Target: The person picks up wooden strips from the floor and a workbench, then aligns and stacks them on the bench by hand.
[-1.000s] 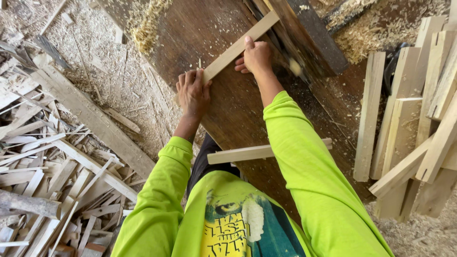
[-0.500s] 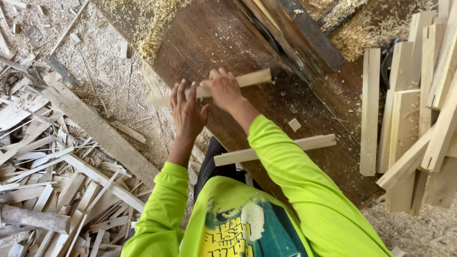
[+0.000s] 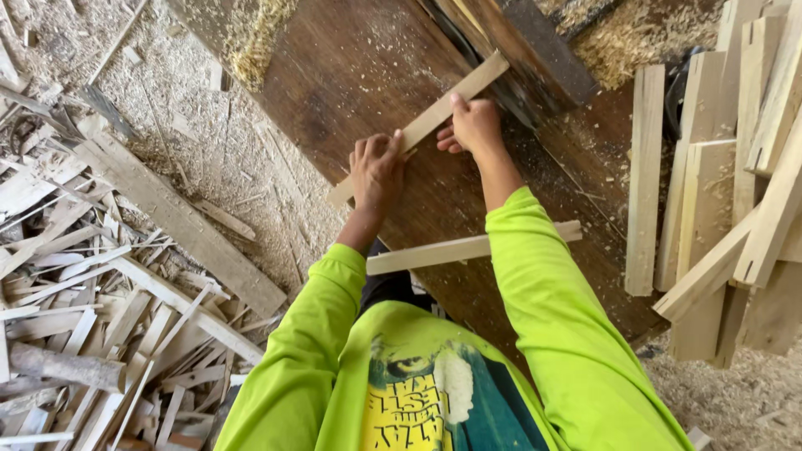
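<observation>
Up in the middle of the frame, both the left hand (image 3: pixel 376 171) and right hand (image 3: pixel 474 125) close on a pale wooden strip (image 3: pixel 422 125) lying slantwise on the dark bench (image 3: pixel 351 75), its far end at the saw housing (image 3: pixel 535 50), while another strip (image 3: pixel 443 250) waits lower down.

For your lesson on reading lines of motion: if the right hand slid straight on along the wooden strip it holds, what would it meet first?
Most likely the dark slanted beam. The right hand points up and right along the wooden strip, whose far end reaches that beam; depth is hard to judge.
</observation>
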